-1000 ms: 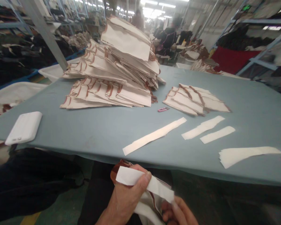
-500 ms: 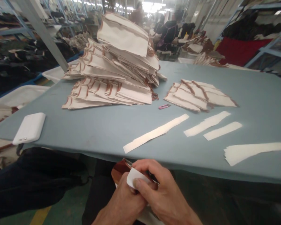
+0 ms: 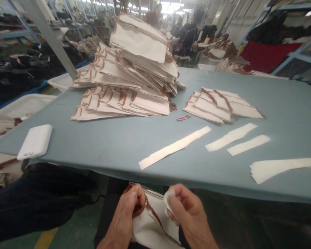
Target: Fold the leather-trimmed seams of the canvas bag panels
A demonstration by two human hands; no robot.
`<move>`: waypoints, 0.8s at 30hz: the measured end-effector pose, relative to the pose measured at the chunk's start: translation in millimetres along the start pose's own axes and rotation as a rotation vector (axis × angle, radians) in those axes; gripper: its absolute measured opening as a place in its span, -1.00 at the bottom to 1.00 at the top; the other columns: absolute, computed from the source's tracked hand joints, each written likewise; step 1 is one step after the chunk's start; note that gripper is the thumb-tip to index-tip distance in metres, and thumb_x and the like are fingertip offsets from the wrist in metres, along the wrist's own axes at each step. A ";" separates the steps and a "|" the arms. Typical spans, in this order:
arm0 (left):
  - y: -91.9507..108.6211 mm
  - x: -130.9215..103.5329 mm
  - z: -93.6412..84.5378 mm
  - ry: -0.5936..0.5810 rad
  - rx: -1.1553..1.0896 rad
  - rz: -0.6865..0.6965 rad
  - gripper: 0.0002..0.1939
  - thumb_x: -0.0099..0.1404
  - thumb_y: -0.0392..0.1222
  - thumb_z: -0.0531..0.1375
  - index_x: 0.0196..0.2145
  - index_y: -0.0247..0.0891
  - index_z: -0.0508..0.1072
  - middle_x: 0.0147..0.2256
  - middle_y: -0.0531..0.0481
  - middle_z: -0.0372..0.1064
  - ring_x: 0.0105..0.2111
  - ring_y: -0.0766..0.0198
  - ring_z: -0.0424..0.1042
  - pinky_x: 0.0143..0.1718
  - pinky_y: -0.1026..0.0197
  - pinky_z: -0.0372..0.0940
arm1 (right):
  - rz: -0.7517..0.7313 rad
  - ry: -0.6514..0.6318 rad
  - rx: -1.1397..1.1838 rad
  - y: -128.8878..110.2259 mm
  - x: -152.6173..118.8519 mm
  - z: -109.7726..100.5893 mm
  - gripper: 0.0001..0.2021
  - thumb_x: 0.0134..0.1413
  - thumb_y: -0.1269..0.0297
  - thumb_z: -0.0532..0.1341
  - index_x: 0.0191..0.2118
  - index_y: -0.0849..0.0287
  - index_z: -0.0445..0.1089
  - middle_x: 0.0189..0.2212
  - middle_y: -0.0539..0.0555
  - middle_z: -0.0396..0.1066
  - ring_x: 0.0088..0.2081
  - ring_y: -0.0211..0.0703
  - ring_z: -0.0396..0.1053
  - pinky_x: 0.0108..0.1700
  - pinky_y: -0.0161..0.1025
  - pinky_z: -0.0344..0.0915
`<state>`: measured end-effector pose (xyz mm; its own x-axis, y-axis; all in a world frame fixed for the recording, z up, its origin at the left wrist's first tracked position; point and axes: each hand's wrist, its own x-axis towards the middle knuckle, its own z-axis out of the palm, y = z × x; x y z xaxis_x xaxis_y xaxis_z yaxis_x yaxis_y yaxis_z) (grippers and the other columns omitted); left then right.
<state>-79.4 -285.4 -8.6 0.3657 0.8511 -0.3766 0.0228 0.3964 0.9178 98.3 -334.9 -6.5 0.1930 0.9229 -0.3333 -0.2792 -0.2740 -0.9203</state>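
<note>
Over my lap, below the table's front edge, lies a cream fabric piece (image 3: 155, 224) with brown trim. My left hand (image 3: 133, 204) is closed on its brown-edged top. To the right, my right hand (image 3: 185, 207) pinches a small white piece (image 3: 169, 199) between thumb and fingers, next to the fabric. Cream strips lie on the blue-grey table (image 3: 98, 145): a long one (image 3: 175, 147), two shorter ones (image 3: 230, 137) and a fanned stack (image 3: 274, 167) at the right. Small pink snips (image 3: 183, 118) rest behind the long strip.
A tall pile of cream pieces with brown edges (image 3: 142, 69) stands at the back left, a lower pile (image 3: 223, 105) to its right. A white box-like object (image 3: 36, 141) sits near the left edge. A dark-clothed leg (image 3: 41, 204) is at lower left; a person (image 3: 188, 36) is far behind.
My hands have moved apart. My left hand now grips the fabric's edge, my right hand has drawn away to the right with the white piece, and more of the cream fabric shows.
</note>
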 end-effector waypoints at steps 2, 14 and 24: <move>-7.0 -1.6 -7.6 -0.023 0.128 0.038 -0.38 0.43 0.39 -0.09 -0.50 -0.19 0.20 -0.45 0.04 0.18 -0.41 0.22 0.17 -0.36 0.24 0.16 | 0.076 -0.069 -0.011 14.2 -5.2 5.8 -0.49 0.11 -0.24 0.36 -0.34 0.19 0.39 -0.64 -0.11 0.24 -0.63 -0.43 0.00 -0.58 -0.42 -0.05; -11.9 -31.4 -48.0 -0.130 0.439 -0.059 -0.64 0.35 0.08 0.14 -0.45 -0.23 0.27 -0.51 0.14 0.11 -0.48 0.32 0.09 -0.44 0.29 0.02 | 0.184 -0.231 -0.098 43.0 -7.9 26.9 -0.46 0.13 -0.30 0.28 -0.33 0.18 0.35 -0.60 -0.10 0.28 -0.59 -0.38 0.05 -0.51 -0.40 0.01; 51.8 -18.5 -28.7 -0.086 0.374 0.191 -0.64 0.46 0.05 0.12 -0.25 -0.24 0.58 -0.32 0.00 0.51 -0.39 0.27 0.38 -0.38 0.34 0.23 | -0.050 -0.185 -0.621 -75.4 -28.6 28.0 -0.70 0.24 0.03 0.20 -0.38 0.12 0.46 -0.63 -0.09 0.31 -0.59 -0.30 0.20 -0.52 -0.34 0.06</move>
<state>-111.7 -270.7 42.3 0.4718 0.8591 -0.1986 0.2772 0.0693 0.9583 87.4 -333.1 78.1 0.0106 0.9548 -0.2969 0.3323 -0.2834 -0.8996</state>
